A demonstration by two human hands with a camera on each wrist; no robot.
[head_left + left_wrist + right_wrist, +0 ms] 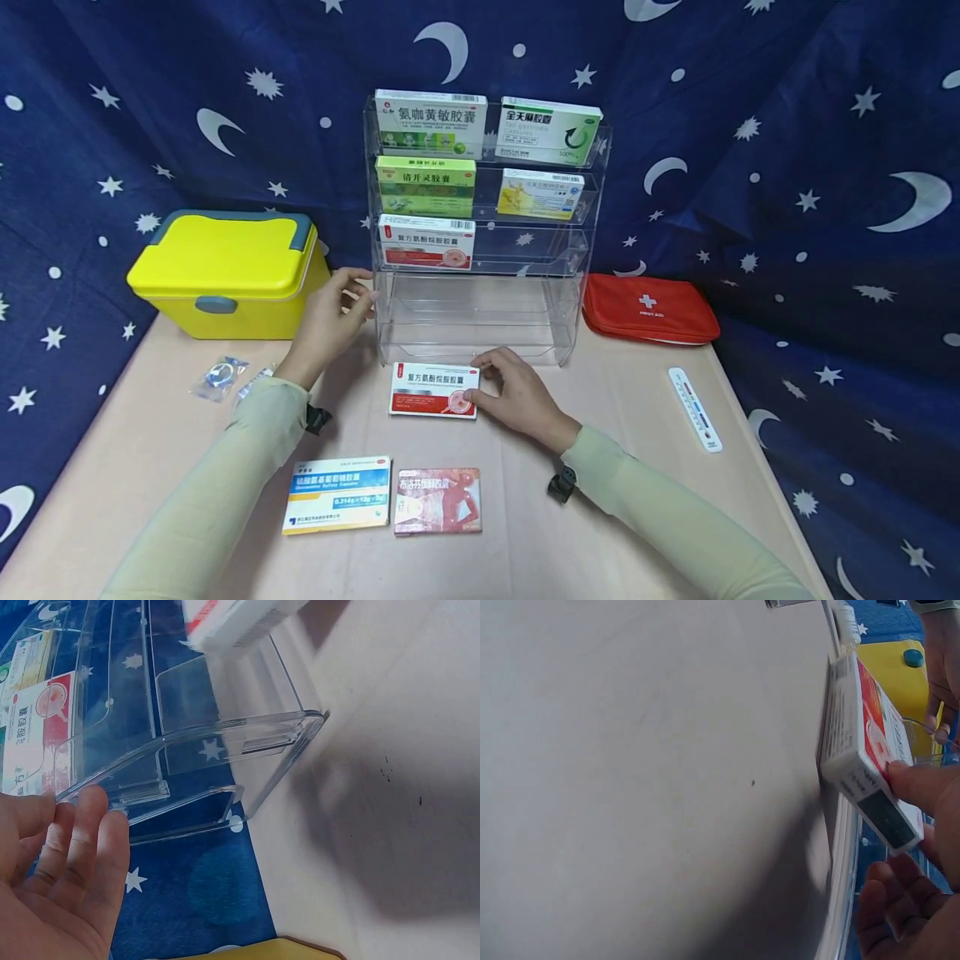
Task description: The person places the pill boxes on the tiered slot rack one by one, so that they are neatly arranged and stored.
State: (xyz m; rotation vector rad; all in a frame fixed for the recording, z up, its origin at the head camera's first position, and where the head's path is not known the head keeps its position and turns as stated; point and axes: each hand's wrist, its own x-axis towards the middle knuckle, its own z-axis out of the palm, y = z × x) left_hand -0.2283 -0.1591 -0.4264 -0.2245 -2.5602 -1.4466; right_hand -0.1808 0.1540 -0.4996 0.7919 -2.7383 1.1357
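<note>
A clear acrylic tiered rack (480, 321) stands at the back of the table with several medicine boxes on its upper shelves. My left hand (337, 312) touches the rack's lower left edge (187, 739) with straight fingers (79, 832). My right hand (510, 392) pinches the right end of a red and white medicine box (433, 390) that lies on the table just in front of the rack. In the right wrist view the thumb (922, 784) presses on the box (866, 746), whose one edge lifts off the table.
A yellow case (225, 271) sits at the back left, a red first-aid pouch (648, 308) at the back right. A white thermometer (693, 408) lies to the right. Two more boxes (337, 493) (437, 500) lie near me. Small plastic packets (219, 377) lie left.
</note>
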